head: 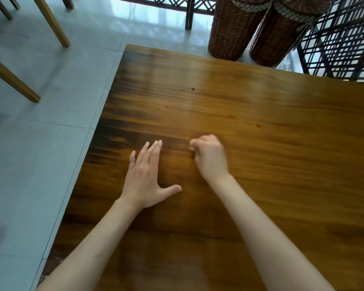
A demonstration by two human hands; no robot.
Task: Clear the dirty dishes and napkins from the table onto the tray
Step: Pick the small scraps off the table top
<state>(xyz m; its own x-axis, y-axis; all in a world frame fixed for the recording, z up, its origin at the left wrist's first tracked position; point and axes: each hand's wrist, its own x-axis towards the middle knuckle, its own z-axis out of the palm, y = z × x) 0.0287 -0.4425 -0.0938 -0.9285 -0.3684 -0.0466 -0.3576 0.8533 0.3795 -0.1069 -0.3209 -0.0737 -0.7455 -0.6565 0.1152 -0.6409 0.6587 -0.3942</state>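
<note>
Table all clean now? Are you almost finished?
Nearly, it seems. The wooden table shows no dishes, napkins or tray in this view. The right hand is curled as if pinching something small, but it is too blurred to tell what; the left hand lies flat. A few small dark spots remain on the wood.

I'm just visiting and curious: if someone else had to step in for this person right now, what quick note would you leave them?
Left hand: open, flat, palm down on the wooden table, holding nothing.
Right hand: curled shut, with something small and pale at the fingertips; too blurred to name.
Job's things: no dishes, napkins or tray in view. The visible tabletop shows only a few small dark spots.
Done: this part of the table looks cleared.
Left: probably check the rest of the table and find the tray, both out of view.
</note>
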